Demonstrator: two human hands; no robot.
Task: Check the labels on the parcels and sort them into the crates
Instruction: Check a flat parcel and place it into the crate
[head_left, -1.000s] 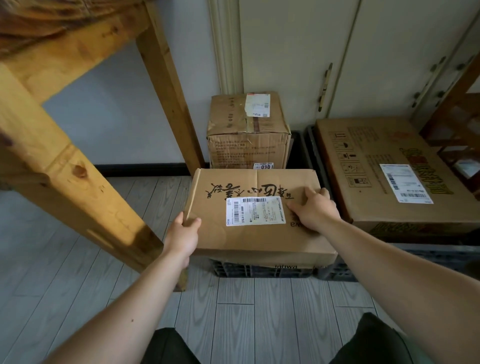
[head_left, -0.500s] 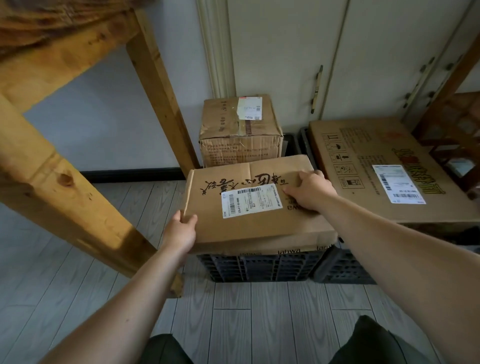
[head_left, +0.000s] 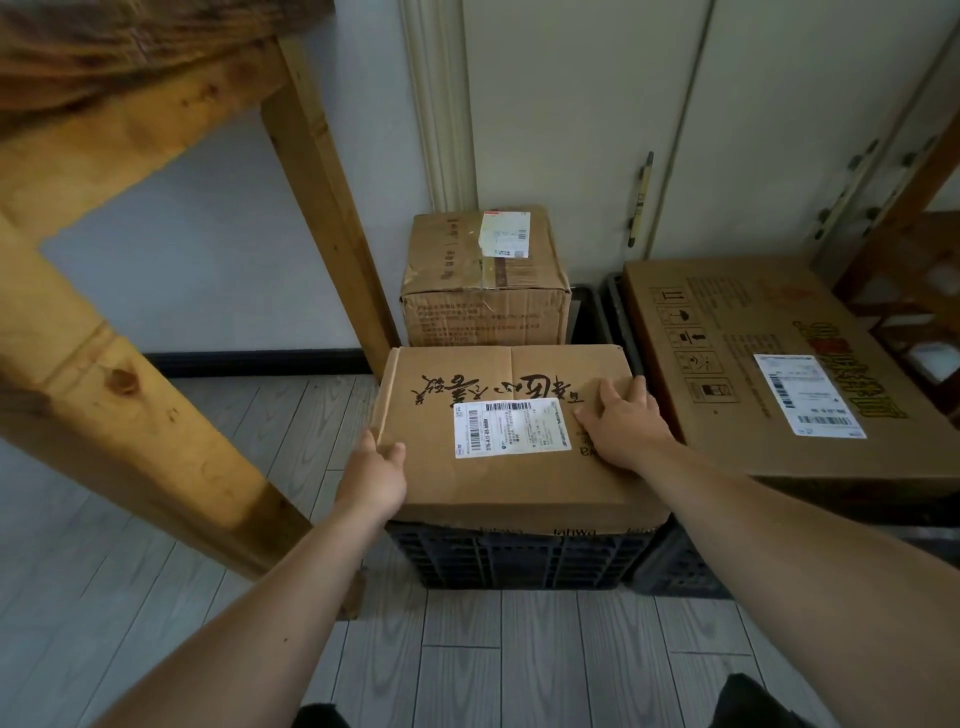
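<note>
Head view, looking down past both forearms. Landmark: front crate (head_left: 519, 561), black plastic lattice, standing on the grey plank floor (head_left: 519, 654).

- Flat parcel (head_left: 493, 488): brown cardboard, lying across the top of the front crate and covering it. Its near edge sits just above the crate's rim. Black brush lettering runs along the far half, and a white shipping label (head_left: 511, 428) faces up at mid-top.
- Left hand (head_left: 374, 475): at the parcel's left edge, above the front crate's left side. The thumb lies on the top face and the fingers are curled round the edge out of sight, so it grips the parcel.
- Right hand (head_left: 623, 421): palm down on the parcel's top face, above the front crate's right side. The fingers are spread, barely bent and pressing. The little finger reaches the right edge.
- Change from half a second ago: the parcel was skewed then, its label slanting up to the right. Now its edges run square to the front crate and it lies level. Both hands keep the same places on it.
- Behind the front crate: small box (head_left: 483, 306), taped and creased, with a white label on its top.
- Right of the front crate: second crate (head_left: 680, 571), touching it, carrying a large flat box (head_left: 737, 415) with handling symbols and its own white label.
- Left of the front crate: slanting wooden frame (head_left: 130, 415), its foot on the floor.
- Far behind the front crate: pale cabinet doors (head_left: 571, 130).
</note>
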